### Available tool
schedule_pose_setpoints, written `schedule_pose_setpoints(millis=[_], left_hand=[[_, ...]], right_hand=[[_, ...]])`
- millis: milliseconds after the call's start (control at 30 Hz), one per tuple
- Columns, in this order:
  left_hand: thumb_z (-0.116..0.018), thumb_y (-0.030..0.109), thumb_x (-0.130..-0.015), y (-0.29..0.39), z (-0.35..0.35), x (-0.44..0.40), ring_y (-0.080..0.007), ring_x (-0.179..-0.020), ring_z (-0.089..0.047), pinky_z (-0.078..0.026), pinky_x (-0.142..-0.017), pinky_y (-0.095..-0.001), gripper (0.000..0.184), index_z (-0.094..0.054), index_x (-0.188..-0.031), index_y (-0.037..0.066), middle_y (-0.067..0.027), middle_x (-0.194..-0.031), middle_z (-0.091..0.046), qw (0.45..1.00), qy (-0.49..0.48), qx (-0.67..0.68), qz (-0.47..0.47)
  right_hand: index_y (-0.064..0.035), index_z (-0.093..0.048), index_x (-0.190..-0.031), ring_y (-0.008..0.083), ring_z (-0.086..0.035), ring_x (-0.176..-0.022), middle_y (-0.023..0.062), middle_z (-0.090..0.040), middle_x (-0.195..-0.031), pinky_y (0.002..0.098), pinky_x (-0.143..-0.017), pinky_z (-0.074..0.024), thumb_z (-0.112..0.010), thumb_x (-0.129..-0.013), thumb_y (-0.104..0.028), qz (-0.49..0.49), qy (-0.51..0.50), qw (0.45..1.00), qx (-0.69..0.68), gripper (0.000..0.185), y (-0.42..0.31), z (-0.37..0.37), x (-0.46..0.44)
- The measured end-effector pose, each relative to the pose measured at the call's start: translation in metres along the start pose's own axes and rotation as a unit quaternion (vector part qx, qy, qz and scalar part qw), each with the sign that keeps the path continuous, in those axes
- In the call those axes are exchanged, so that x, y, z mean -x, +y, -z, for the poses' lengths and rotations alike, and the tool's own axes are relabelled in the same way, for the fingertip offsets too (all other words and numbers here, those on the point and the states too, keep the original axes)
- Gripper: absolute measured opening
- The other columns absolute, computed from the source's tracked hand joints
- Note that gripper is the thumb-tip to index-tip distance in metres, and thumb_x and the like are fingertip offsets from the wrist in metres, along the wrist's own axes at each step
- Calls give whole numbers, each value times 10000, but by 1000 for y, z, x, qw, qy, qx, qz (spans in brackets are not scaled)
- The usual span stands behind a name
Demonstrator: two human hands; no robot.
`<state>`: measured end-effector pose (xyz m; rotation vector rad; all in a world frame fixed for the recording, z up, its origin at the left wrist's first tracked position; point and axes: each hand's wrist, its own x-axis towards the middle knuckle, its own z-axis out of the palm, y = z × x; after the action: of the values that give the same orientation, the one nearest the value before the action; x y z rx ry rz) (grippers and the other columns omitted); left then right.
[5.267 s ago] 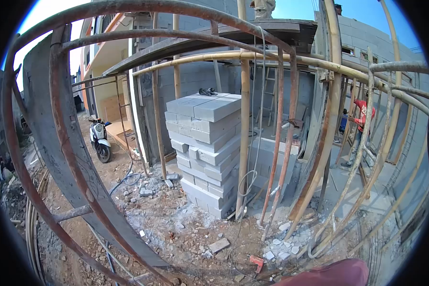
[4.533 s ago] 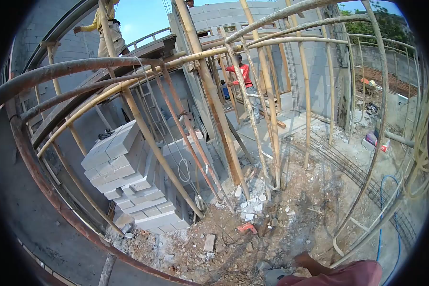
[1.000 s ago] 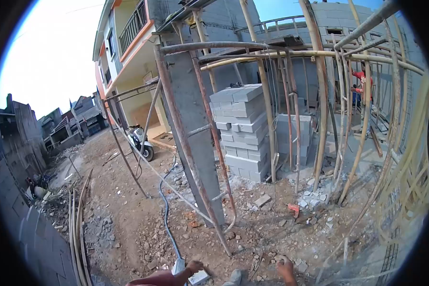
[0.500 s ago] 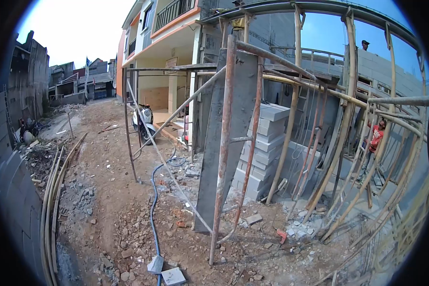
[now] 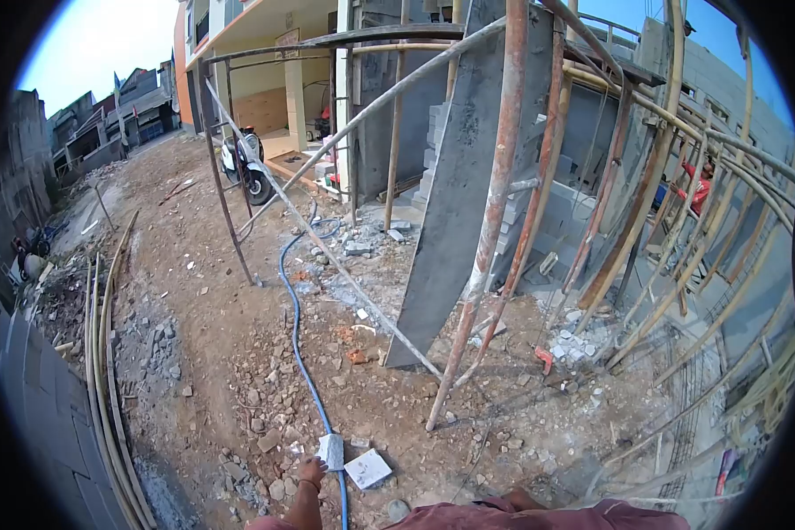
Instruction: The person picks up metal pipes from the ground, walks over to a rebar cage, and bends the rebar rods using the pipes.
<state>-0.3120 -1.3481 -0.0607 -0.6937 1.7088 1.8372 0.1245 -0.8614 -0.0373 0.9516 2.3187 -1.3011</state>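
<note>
My left hand (image 5: pixel 310 471) hangs low at the bottom of the view, its fingers curled in, with no held thing visible. In the picture it lies just beside a pale broken block (image 5: pixel 330 451); whether it touches the block is unclear. A flat white square piece (image 5: pixel 367 469) lies to the right of that block. The blue hose (image 5: pixel 301 358) runs along the dirt and passes under or behind the block. Bare skin, perhaps of my right hand or arm (image 5: pixel 523 501), shows beside my dark red clothing (image 5: pixel 468 517); its fingers cannot be made out.
A rusty scaffold frame (image 5: pixel 495 203) with a diagonal brace stands ahead, beside a leaning grey panel (image 5: pixel 446 194). Bamboo poles (image 5: pixel 106 371) lie at left. A scooter (image 5: pixel 247 168) stands before the building. A person in red (image 5: pixel 700 190) is among poles at right. Rubble covers the ground.
The view has tilted down and moved closer to the scaffold. My left hand and clothing have come into view at the bottom.
</note>
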Motion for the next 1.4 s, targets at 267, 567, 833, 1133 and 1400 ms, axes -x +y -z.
schedule_pose_setpoints(millis=[267, 567, 833, 1133, 1400], left_hand=[[-473, 316, -896, -88, 96, 22, -238, -826, -593, -404, -543, -360, 215, -587, -1013, 176, -43, -889, -583, 982, 49, -134, 120], [-479, 299, -937, -180, -48, 76, -218, -783, -622, -424, -578, -358, 251, -629, -1048, 132, -65, -892, -634, 920, -184, -308, 159], [-493, 231, -952, -163, -190, 43, -217, -805, -654, -433, -601, -338, 301, -605, -1182, 72, -87, -944, -679, 961, -154, -121, 198], [-535, 279, -919, -157, -405, 78, -257, -1095, -631, -481, -876, -413, 402, -588, -1270, 90, -85, -1181, -660, 924, -231, -297, 68], [-540, 278, -912, -144, -541, 109, -281, -1049, -648, -502, -875, -429, 373, -617, -1213, 71, -98, -1133, -680, 895, -186, -386, 123]], right_hand=[[-28, -714, -763, 419, -669, -812, 262, -668, -817, 506, -698, -529, -615, -759, -436, -12, 76, 976, 201, 419, -25, -3, -52], [25, -631, -1044, 297, -695, -791, 160, -691, -919, 448, -700, -555, -628, -893, -240, -204, 179, 893, -360, 305, -9, 44, -22], [-26, -545, -1174, 335, -675, -956, 177, -646, -1119, 469, -838, -556, -534, -965, -230, -309, 104, 744, -584, 292, 111, 151, -90], [-39, -559, -1112, 343, -658, -996, 189, -658, -1104, 471, -848, -548, -522, -951, -152, -287, 216, 607, -709, 200, 222, 366, -127], [-17, -543, -1229, 340, -637, -1079, 205, -639, -1208, 466, -895, -530, -376, -1003, -190, -185, 298, 617, -704, 330, 216, 543, -168]])
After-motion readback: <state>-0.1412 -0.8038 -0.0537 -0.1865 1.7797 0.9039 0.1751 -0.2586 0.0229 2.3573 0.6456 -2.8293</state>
